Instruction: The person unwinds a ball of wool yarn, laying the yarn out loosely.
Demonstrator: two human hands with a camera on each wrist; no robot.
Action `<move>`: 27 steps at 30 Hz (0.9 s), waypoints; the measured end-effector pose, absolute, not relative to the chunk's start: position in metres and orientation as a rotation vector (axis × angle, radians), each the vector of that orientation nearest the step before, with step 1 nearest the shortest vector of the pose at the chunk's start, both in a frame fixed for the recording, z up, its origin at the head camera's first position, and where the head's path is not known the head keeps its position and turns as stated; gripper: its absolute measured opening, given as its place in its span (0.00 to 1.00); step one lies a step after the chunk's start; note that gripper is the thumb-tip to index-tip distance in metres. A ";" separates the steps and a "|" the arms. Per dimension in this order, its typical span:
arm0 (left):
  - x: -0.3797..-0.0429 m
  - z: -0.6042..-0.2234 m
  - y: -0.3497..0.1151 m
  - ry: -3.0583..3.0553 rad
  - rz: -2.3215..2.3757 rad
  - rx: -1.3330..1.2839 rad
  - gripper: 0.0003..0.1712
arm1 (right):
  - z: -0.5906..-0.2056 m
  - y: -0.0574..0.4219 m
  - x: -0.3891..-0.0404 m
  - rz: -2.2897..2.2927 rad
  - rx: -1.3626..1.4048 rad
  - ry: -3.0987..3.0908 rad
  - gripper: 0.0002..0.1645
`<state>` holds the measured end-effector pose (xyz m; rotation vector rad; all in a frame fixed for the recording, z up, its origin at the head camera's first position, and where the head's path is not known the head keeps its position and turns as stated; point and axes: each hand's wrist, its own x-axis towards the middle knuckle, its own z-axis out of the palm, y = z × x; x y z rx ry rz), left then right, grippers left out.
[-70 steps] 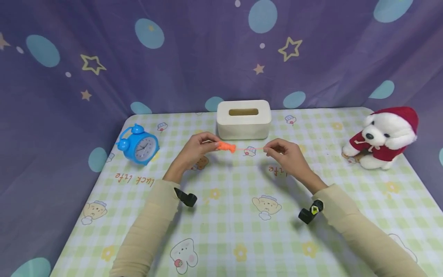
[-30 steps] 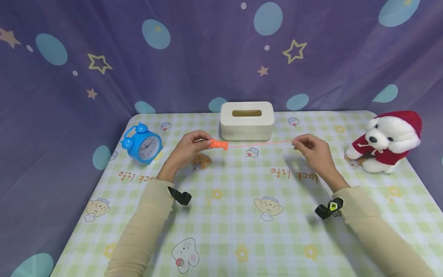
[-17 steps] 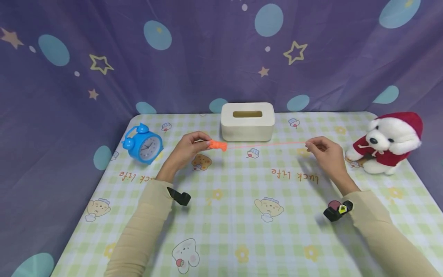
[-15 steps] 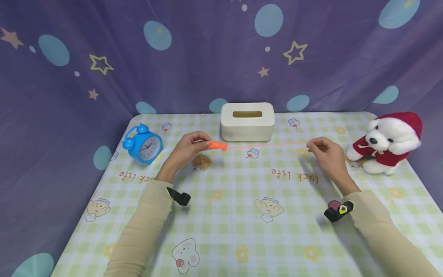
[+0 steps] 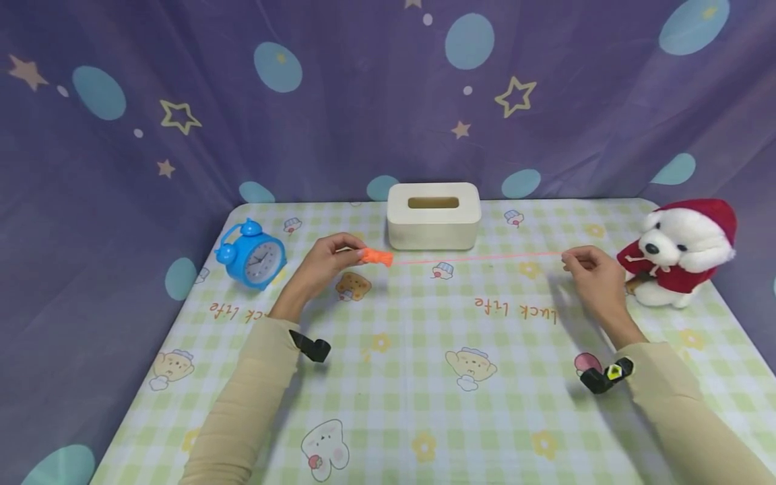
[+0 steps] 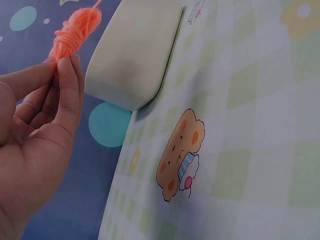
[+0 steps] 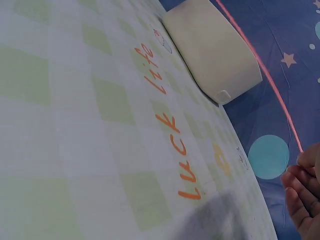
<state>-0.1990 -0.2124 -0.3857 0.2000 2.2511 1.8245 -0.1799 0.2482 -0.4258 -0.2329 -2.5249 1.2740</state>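
A small bundle of orange yarn is pinched at its left end by my left hand, above the table. In the left wrist view the yarn bundle shows strands wound round its middle, with thumb and fingertips gripping its lower end. One strand of yarn runs from the bundle across to my right hand, nearly straight. My right thumb and index finger pinch the strand's end. The strand slants down to those fingertips in the right wrist view, where part of the hand is cut off by the frame.
Behind the strand stands a cream tissue box. A blue alarm clock is at the left. On the right sits a white plush dog in red clothes, close to my right hand. A checked cloth covers the table; a patterned purple curtain hangs behind.
My right hand has moved well to the right, drawing out a longer strand of yarn. The left hand with the bundle has shifted a little left.
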 end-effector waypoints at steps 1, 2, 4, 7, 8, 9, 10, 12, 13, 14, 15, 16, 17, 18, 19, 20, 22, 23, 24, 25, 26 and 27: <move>-0.199 -0.386 -0.213 2.255 1.825 0.198 0.13 | -0.426 0.250 -0.179 1.256 -0.245 -2.528 0.16; -0.199 -0.386 -0.213 2.257 1.828 0.197 0.13 | -0.426 0.251 -0.177 1.237 -0.260 -2.533 0.16; -0.198 -0.386 -0.214 2.258 1.836 0.197 0.12 | -0.426 0.253 -0.175 1.201 -0.287 -2.551 0.16; -0.198 -0.386 -0.216 2.249 1.853 0.194 0.11 | -0.427 0.256 -0.172 1.179 -0.305 -2.566 0.17; -0.198 -0.386 -0.217 2.241 1.862 0.192 0.11 | -0.427 0.257 -0.171 1.167 -0.312 -2.575 0.17; -0.198 -0.386 -0.218 2.235 1.870 0.190 0.11 | -0.427 0.258 -0.170 1.161 -0.317 -2.578 0.17; -0.198 -0.386 -0.218 2.231 1.874 0.186 0.11 | -0.428 0.259 -0.169 1.154 -0.320 -2.583 0.18; -0.199 -0.385 -0.220 2.221 1.885 0.177 0.11 | -0.428 0.261 -0.166 1.136 -0.330 -2.591 0.18; -0.199 -0.385 -0.220 2.219 1.885 0.175 0.11 | -0.429 0.262 -0.165 1.125 -0.333 -2.596 0.19; -0.199 -0.384 -0.221 2.214 1.889 0.171 0.11 | -0.429 0.263 -0.164 1.117 -0.333 -2.598 0.19; -0.198 -0.383 -0.221 2.213 1.889 0.168 0.10 | -0.430 0.264 -0.162 1.117 -0.330 -2.598 0.19; -0.198 -0.381 -0.221 2.208 1.891 0.166 0.10 | -0.431 0.265 -0.161 1.114 -0.327 -2.599 0.19; -0.197 -0.379 -0.221 2.204 1.892 0.165 0.10 | -0.431 0.266 -0.160 1.115 -0.324 -2.599 0.19; -0.197 -0.377 -0.221 2.199 1.894 0.163 0.10 | -0.431 0.267 -0.159 1.117 -0.323 -2.597 0.19; -0.195 -0.374 -0.220 2.202 1.891 0.165 0.09 | -0.432 0.268 -0.159 1.123 -0.327 -2.593 0.19; -0.193 -0.371 -0.219 2.203 1.889 0.163 0.09 | -0.432 0.269 -0.158 1.130 -0.331 -2.589 0.19; -0.191 -0.366 -0.218 2.223 1.873 0.158 0.08 | -0.434 0.272 -0.158 1.143 -0.348 -2.580 0.18; -0.189 -0.363 -0.218 2.242 1.857 0.158 0.08 | -0.434 0.273 -0.158 1.149 -0.356 -2.580 0.19; -0.188 -0.361 -0.218 2.259 1.842 0.157 0.08 | -0.435 0.275 -0.157 1.151 -0.366 -2.579 0.19; -0.188 -0.360 -0.219 2.277 1.826 0.158 0.08 | -0.435 0.276 -0.157 1.157 -0.374 -2.575 0.19; -0.189 -0.362 -0.220 2.291 1.815 0.153 0.09 | -0.435 0.277 -0.156 1.163 -0.382 -2.578 0.19; -0.190 -0.363 -0.221 2.304 1.803 0.148 0.09 | -0.435 0.278 -0.156 1.173 -0.386 -2.579 0.19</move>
